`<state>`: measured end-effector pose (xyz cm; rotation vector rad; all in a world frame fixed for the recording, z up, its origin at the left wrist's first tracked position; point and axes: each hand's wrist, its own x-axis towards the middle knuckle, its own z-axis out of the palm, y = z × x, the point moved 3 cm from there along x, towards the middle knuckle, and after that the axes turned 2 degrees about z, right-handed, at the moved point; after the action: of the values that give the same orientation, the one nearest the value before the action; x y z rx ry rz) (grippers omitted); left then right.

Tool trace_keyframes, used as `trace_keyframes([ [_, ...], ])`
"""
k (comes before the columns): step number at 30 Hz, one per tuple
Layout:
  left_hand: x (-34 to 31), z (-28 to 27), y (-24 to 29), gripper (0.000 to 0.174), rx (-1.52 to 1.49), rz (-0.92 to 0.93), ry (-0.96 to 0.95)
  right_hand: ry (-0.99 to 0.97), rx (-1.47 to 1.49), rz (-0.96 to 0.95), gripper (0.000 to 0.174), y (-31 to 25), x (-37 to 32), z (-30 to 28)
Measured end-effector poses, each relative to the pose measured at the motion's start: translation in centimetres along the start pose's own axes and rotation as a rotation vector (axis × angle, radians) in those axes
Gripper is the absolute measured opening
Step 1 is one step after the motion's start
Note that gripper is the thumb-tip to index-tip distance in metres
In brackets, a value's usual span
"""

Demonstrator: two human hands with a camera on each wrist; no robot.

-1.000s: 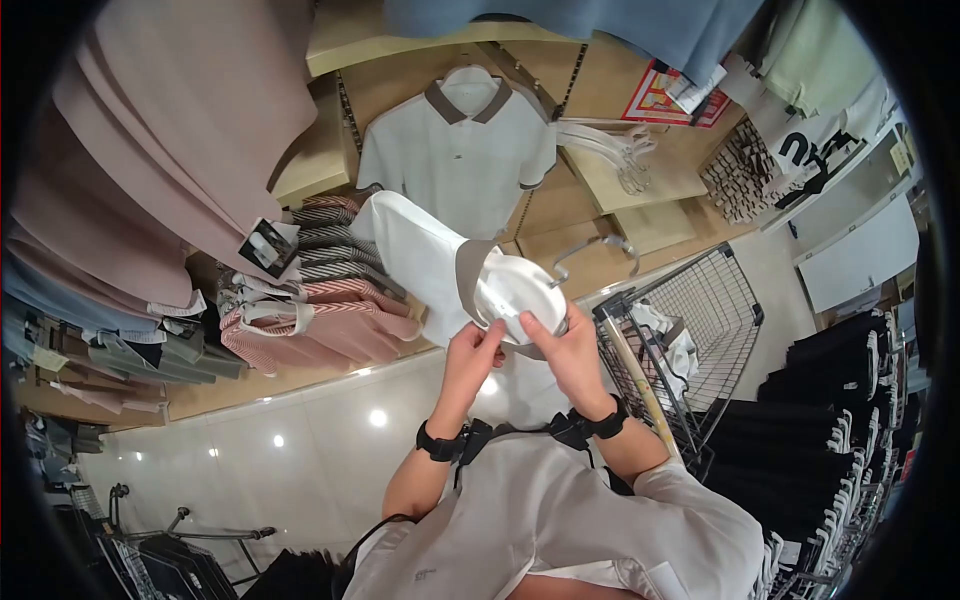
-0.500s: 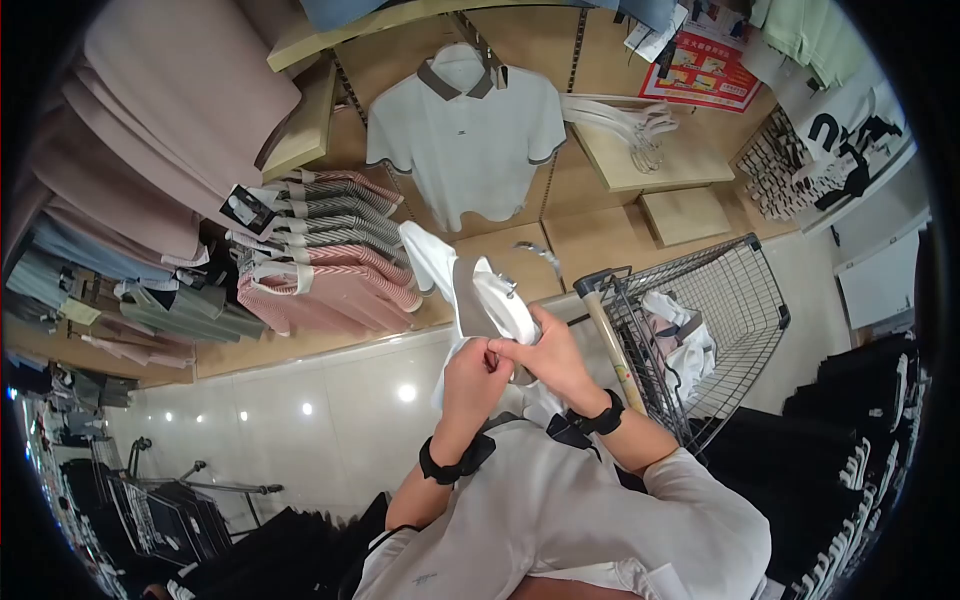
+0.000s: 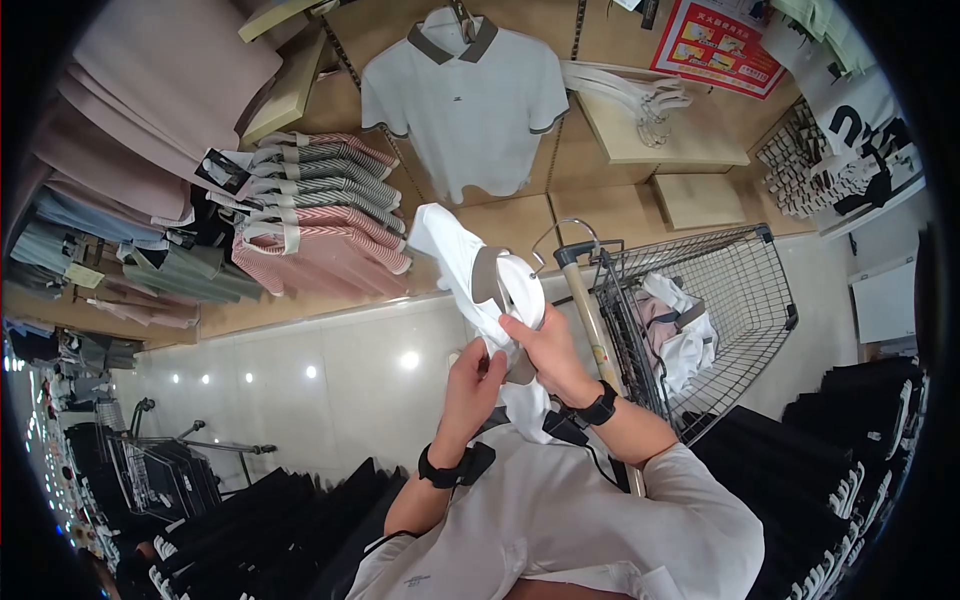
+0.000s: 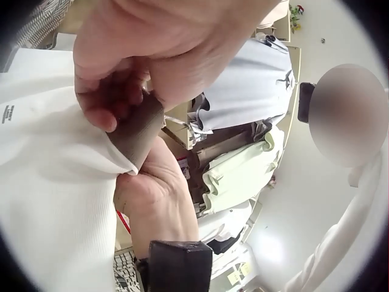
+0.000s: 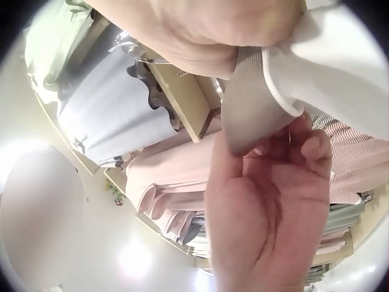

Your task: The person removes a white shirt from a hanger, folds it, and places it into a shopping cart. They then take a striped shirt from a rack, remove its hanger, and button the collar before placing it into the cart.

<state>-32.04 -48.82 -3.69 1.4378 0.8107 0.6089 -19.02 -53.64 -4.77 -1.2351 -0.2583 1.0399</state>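
Observation:
A white polo shirt (image 3: 450, 250) with a grey-brown collar (image 3: 488, 275) is held up before the person's chest. It hangs on a white hanger (image 3: 527, 290), whose metal hook (image 3: 568, 224) sticks out toward the cart. The left hand (image 3: 473, 385) pinches the shirt near the collar with curled fingers; the left wrist view shows them at the collar's edge (image 4: 141, 131). Close beside it, the right hand (image 3: 550, 345) grips the collar and hanger, its thumb lying over the white part. Its fingertips are hidden behind the cloth.
A wire shopping cart (image 3: 745, 290) with folded shirts (image 3: 685, 330) stands at the right. Striped polo shirts (image 3: 330, 215) hang at left, and a display polo (image 3: 470, 100) hangs on the wall. Black garments (image 3: 790, 470) fill racks nearby. Another cart (image 3: 160, 465) is at lower left.
The hands, close together half a second ago, have drawn slightly apart, with the left thumb now lifted along the shirt. The hanger's hook has turned, and the view has shifted a little.

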Motion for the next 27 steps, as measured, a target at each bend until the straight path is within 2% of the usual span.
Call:
trace_keyframes([
  [3, -1.4, -0.3, -0.8, 0.013, -0.028, -0.11, 0.019, -0.019, 0.013, 0.006, 0.034, 0.7, -0.1, -0.6],
  [5, -2.1, -1.0, -1.6, 0.018, 0.028, -0.295, -0.044, -0.006, 0.048, -0.019, 0.033, 1.1, -0.1, -0.8],
  [6, -2.0, -1.3, -1.9, 0.018, 0.034, -0.296, -0.046, -0.033, 0.084, 0.004, 0.034, 1.2, 0.1, -1.0],
  [8, -2.0, -1.5, -3.1, 0.021, 0.037, -0.424, -0.066, -0.059, 0.119, 0.031, 0.035, 1.3, 0.2, -1.4],
  [12, -1.0, -1.6, -3.1, 0.022, -0.143, -0.452, 0.059, -0.111, 0.1, 0.058, 0.037, 0.6, 0.0, -1.7],
  [14, -0.3, -1.3, -4.0, 0.022, -0.194, -0.31, -0.022, -0.122, 0.083, 0.071, 0.039, 0.8, 0.0, -1.9],
  [15, -0.1, -1.1, -4.0, 0.022, -0.194, -0.305, -0.019, -0.096, -0.024, 0.001, 0.041, 0.9, 0.2, -2.0],
  [17, -0.2, -0.8, -3.9, 0.021, -0.086, -0.195, 0.081, -0.07, -0.128, -0.066, 0.043, 0.9, 0.0, -2.0],
  [19, 0.0, -0.2, -3.0, 0.019, -0.005, -0.136, 0.106, -0.083, -0.363, -0.11, 0.044, 0.5, -0.4, -1.5],
  [22, 0.2, 0.2, -2.4, 0.017, 0.141, -0.015, 0.124, -0.051, -0.474, -0.217, 0.041, 1.1, -0.9, -1.1],
  [24, 0.2, 0.5, -1.9, 0.016, 0.208, 0.047, 0.118, -0.021, -0.419, -0.201, 0.038, 1.0, -0.7, -1.3],
  [26, -0.1, 0.8, -1.1, 0.014, 0.347, 0.098, 0.082, -0.018, -0.293, -0.065, 0.039, 1.7, -0.2, -2.1],
  [27, 0.0, 0.8, -1.1, 0.014, 0.349, 0.097, 0.081, -0.018, -0.291, -0.064, 0.039, 1.8, -0.1, -2.2],
])
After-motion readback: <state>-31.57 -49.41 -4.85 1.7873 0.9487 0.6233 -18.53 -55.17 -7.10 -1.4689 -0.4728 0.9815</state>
